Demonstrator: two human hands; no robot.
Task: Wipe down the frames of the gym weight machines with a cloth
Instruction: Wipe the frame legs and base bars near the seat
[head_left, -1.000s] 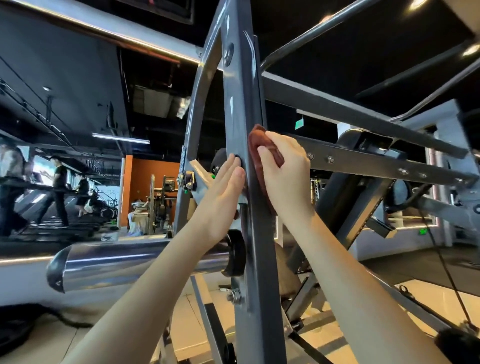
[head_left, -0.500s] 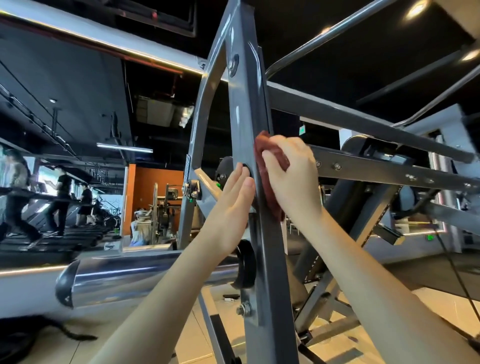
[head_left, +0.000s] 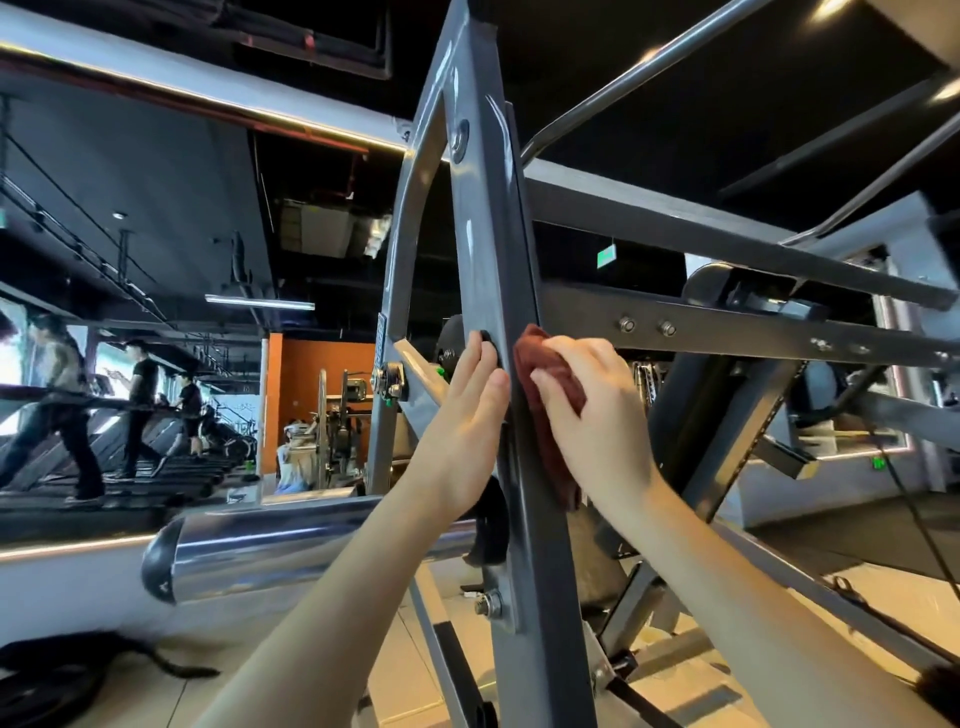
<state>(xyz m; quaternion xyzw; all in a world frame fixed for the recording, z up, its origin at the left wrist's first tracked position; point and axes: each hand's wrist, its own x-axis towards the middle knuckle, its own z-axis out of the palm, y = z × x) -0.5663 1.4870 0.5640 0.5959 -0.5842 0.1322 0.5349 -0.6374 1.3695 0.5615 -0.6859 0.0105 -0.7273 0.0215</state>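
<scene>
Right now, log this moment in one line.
step: frame wipe | right hand: holds cloth against frame post | left hand: flat on frame post

The frame post is grey painted metal, smooth with a soft sheen. The cloth is reddish-brown fabric, matt and slightly napped. At left, the thick bar is mirror-polished chrome. The bolts on the right crossbeam are shiny bare metal.
</scene>
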